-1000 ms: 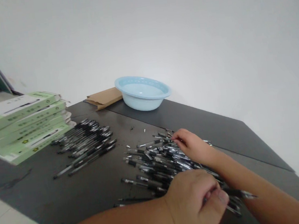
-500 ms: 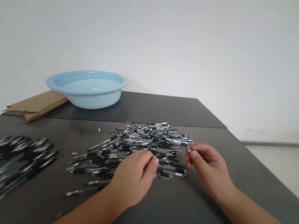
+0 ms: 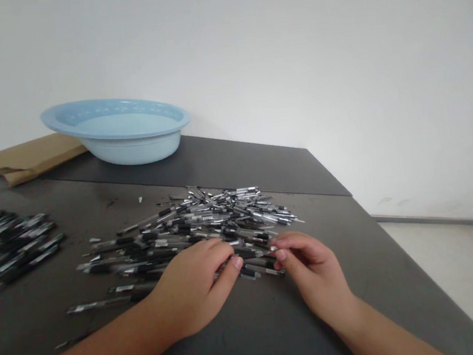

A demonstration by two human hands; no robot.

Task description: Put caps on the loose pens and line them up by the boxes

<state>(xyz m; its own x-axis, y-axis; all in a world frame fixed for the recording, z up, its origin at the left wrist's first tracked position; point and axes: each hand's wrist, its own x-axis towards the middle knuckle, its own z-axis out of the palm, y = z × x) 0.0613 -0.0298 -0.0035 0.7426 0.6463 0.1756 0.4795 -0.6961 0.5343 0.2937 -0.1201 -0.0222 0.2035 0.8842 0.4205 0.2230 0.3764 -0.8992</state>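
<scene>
My left hand (image 3: 200,287) is closed around a pen (image 3: 249,253), most of it hidden in the palm. Its front end points right, out past the thumb. My right hand (image 3: 316,274) pinches a small whitish piece (image 3: 273,248) between thumb and fingertips, right at the pen's front end; whether the two touch I cannot tell. Behind and under my hands lies a loose heap of black, clear and silver pens (image 3: 223,213). Over at the left edge, more black pens (image 3: 9,243) lie side by side, slightly blurred.
A light blue basin (image 3: 131,149) stands at the back of the dark table (image 3: 246,341), near the wall. Brown cardboard (image 3: 33,155) lies partly behind it. Small white bits (image 3: 140,199) are scattered by the heap. The table's edge slants down on the right.
My right hand has come closer to my left, bringing the whitish piece to the pen's front end. The view has shifted, so the basin and pens appear farther left and slightly higher.
</scene>
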